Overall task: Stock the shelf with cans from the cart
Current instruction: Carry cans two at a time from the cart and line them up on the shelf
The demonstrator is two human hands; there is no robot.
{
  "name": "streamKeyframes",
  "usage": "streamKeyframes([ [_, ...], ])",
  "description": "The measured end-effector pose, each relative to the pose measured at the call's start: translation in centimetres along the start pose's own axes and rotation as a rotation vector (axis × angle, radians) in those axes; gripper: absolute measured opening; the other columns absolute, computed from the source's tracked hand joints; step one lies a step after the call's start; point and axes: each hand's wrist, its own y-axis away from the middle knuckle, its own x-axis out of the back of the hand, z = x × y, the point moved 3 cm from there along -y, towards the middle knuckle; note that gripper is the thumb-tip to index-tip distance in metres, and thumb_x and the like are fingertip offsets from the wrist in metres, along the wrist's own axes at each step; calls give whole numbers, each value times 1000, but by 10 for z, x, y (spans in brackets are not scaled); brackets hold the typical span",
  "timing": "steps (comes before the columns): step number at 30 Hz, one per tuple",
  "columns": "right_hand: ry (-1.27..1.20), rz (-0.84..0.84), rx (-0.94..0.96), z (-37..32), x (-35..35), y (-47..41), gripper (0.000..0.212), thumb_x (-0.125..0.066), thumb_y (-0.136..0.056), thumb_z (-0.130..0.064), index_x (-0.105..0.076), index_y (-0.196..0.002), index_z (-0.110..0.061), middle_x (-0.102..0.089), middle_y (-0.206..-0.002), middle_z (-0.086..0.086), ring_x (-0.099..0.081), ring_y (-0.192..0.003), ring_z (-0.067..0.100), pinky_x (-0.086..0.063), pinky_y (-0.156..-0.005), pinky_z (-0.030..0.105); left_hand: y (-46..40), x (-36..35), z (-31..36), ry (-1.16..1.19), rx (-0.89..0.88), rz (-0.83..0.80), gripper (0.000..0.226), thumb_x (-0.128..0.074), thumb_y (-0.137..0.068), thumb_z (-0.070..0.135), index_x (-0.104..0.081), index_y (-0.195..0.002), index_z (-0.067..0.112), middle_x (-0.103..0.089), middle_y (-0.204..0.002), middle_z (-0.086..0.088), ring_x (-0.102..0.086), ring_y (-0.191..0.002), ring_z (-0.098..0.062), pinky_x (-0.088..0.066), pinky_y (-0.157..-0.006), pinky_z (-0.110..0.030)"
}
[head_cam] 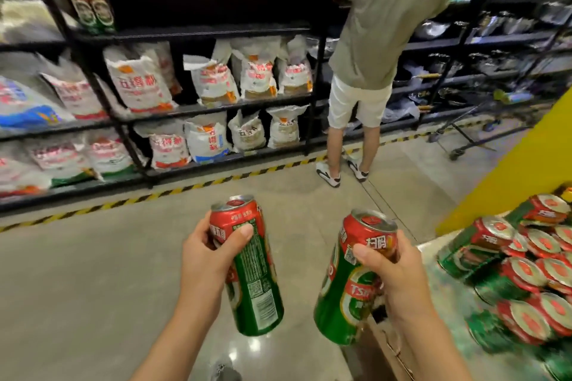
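Left hand (207, 260): grip closed round 1 green-and-red can (249, 266), thumb across the red upper band, fingers behind; can upright, tilted slightly, held above the floor.
Right hand (391, 272): grip closed round a 2nd can (346, 284) of the same kind, thumb on the red band, base leaning toward the left; a cardboard edge (383, 349) sat just below it.
Gap between cans: the 2 held cans were near each other, not touching.
Cart load (523, 266): at the right, many more cans of this kind lay stacked on their sides, red tops facing the camera; exact count could not be told.
Floor (93, 272): glossy grey, crossed by a yellow-and-black striped line (173, 192) along the shelf foot.
Shelf (192, 32): black metal rack beyond the line; 2 cans (93, 8) of the same kind stood side by side at the left end of the upper level.
Lower levels: white sacks (139, 83) with red print, standing or leaning.
Further right: 1 person (383, 25) in a grey-green top and pale shorts stood facing shelves of metal cookware (495, 25), back to the camera.
Far right: yellow wall (520, 161), with a wheeled frame (464, 136) in front of it.
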Motion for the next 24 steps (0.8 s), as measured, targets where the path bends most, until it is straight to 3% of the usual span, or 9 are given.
streamKeyframes([
  [2, 17, -55, -14, 1, -35, -23, 70, -76, -36, -43, -61, -101, -23, -73, -88, -1, -70, -78, 16, -54, -58, 20, -21, 28, 4, 21, 10, 59, 65, -72, -42, 48, -63, -100, 18, -71, -87, -6, -69, -82, -23, -52, -66, -31],
  [5, 30, -133, -33, 6, -91, -56, 78, -80, -30, -47, -60, -102, -25, -73, -91, -3, -70, -80, 14, -54, -60, 21, -55, 71, 12, 19, 8, 140, 63, -71, -40, 50, -63, -95, 20, -72, -82, -2, -69, -80, -22, -51, -64, -31],
  [9, 25, -202, -43, 14, -173, -102, 70, -77, -35, -45, -60, -101, -27, -73, -90, -4, -70, -82, 14, -52, -65, 25, -107, 129, 31, -33, -48, 211, 59, -82, -44, 39, -62, -96, 20, -71, -83, -2, -68, -81, -21, -50, -65, -31],
  [14, 27, -238, -21, 17, -246, -148, 64, -74, -38, -44, -61, -98, -24, -73, -87, -5, -70, -78, 12, -52, -56, 17, -171, 179, 48, -102, -82, 247, 60, -81, -49, 40, -62, -103, 22, -70, -88, 0, -68, -82, -16, -50, -66, -29],
  [17, 41, -262, -37, 16, -274, -180, 65, -74, -37, -45, -60, -98, -26, -73, -87, -8, -69, -78, 9, -52, -55, 16, -210, 190, 55, -95, -77, 263, 47, -81, -55, 35, -60, -97, 28, -70, -88, 2, -67, -81, -14, -48, -65, -27],
  [19, 60, -262, -41, 17, -287, -208, 65, -74, -37, -45, -60, -98, -26, -73, -87, -9, -69, -78, 8, -52, -56, 16, -240, 191, 57, -88, -72, 282, 41, -70, -56, 35, -60, -96, 29, -69, -87, 3, -67, -80, -11, -48, -65, -27],
  [24, 81, -263, -49, 19, -319, -297, 68, -73, -33, -47, -59, -96, -28, -72, -85, -12, -69, -77, 6, -50, -58, 18, -330, 187, 58, -90, -95, 284, 48, -80, -55, 35, -61, -99, 29, -71, -85, 7, -68, -80, -8, -49, -67, -27],
])
